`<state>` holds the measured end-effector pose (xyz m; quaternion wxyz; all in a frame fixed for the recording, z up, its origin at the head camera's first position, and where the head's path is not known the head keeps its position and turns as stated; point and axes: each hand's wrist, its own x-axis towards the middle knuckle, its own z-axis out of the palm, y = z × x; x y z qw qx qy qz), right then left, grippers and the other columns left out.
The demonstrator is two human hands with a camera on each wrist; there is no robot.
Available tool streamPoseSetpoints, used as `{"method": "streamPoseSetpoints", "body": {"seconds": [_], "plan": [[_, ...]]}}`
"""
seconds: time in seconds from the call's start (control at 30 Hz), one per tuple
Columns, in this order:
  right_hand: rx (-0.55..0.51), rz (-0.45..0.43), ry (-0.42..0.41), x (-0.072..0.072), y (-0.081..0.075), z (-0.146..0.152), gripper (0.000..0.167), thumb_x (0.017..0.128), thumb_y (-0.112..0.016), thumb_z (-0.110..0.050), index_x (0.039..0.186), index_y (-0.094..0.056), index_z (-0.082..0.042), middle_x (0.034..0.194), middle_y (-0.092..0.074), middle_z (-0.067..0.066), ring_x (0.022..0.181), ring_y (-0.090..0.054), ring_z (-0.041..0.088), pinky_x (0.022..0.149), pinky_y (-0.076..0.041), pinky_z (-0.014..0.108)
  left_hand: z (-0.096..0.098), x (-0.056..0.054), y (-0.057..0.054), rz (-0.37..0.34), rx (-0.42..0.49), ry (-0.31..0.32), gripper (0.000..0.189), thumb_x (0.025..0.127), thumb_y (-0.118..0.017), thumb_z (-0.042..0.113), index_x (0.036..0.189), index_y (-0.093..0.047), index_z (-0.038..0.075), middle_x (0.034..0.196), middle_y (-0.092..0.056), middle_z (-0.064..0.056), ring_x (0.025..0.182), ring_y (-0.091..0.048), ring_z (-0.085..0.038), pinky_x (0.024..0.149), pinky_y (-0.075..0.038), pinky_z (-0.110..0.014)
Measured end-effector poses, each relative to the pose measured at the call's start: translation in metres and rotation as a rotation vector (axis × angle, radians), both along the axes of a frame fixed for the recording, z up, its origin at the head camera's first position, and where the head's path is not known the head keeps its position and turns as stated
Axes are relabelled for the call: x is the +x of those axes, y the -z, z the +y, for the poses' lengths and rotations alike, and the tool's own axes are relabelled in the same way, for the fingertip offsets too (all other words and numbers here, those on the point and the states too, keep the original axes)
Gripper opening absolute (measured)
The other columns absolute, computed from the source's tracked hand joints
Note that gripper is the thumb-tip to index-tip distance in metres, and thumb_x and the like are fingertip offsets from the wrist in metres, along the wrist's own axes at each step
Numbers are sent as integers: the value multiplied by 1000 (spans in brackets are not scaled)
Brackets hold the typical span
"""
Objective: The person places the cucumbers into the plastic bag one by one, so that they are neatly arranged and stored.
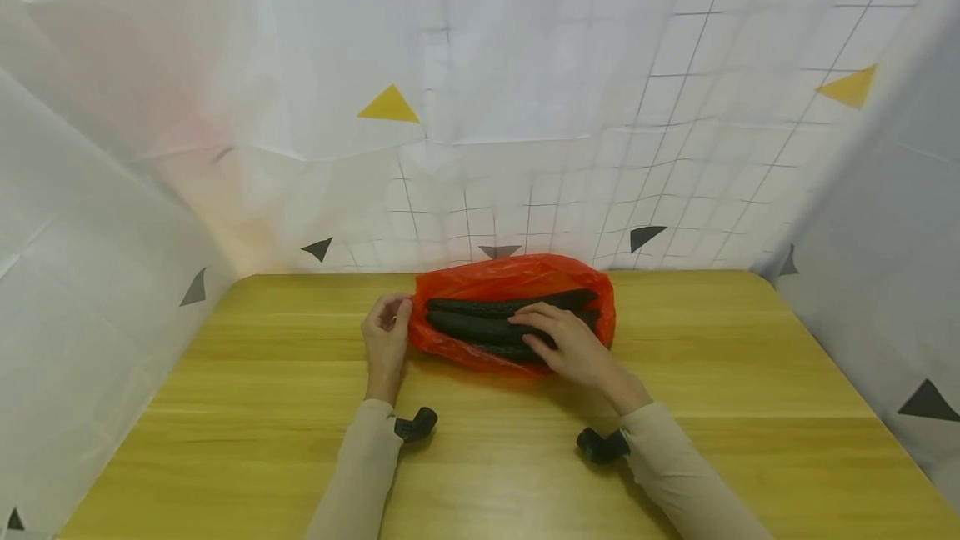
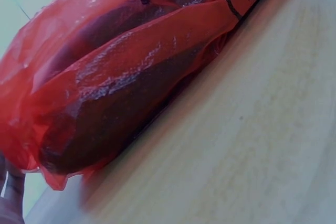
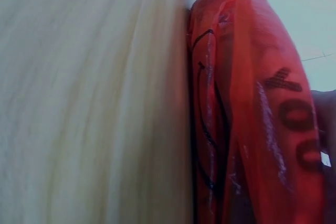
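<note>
On the table lies a red plastic bag (image 1: 480, 277), its mouth spread open upward. Several dark green cucumbers (image 1: 468, 327) lie lengthwise inside it, side by side. At the bag's left end my left hand (image 1: 386, 344) pinches the plastic edge between thumb and fingers. My right hand (image 1: 573, 348) reaches over the bag's near rim, with bent fingers and thumb about a cucumber; its fingertips partly hide the contact. The left wrist view shows cucumbers through the thin red film. Dark printed marks run along the bag (image 3: 281, 129) in the right wrist view.
The wooden table (image 1: 247, 407) has its back edge just behind the bag. White sheets with grid lines and triangles form a back wall (image 1: 510, 107) and side walls. Black camera mounts (image 1: 417, 425) stick out from both wrists.
</note>
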<state>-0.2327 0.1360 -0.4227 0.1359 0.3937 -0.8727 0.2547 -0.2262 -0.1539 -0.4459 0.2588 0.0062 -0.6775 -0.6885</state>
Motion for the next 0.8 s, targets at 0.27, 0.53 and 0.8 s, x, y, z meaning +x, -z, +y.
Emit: {"method": "streamPoseSetpoints", "body": {"seconds": [0.27,0.53,0.8], "plan": [[-84,-7,35,4,-6,12,32,89,-64,-12,120,-62,-13,120,-60,-1,112,-57,17,92,-49,40,3,-2,0,-19,-14,12,20,91,-61,11,104,-65,-5,96,-65,-11,83,-57,-6,68,-45,-17],[-230,39,130,10,-8,42,37,87,-65,-5,121,-60,-17,117,-60,-2,110,-56,15,97,-44,26,3,1,0,-87,-6,71,25,96,-54,16,113,-62,0,104,-59,-11,91,-53,-10,71,-47,-25],[-276,71,220,24,-9,90,40,86,-65,-3,124,-58,-10,121,-57,4,111,-50,18,96,-32,12,-21,6,4,-136,-227,83,35,95,-55,32,124,-56,13,121,-57,-2,110,-51,-16,91,-43,-36]]}}
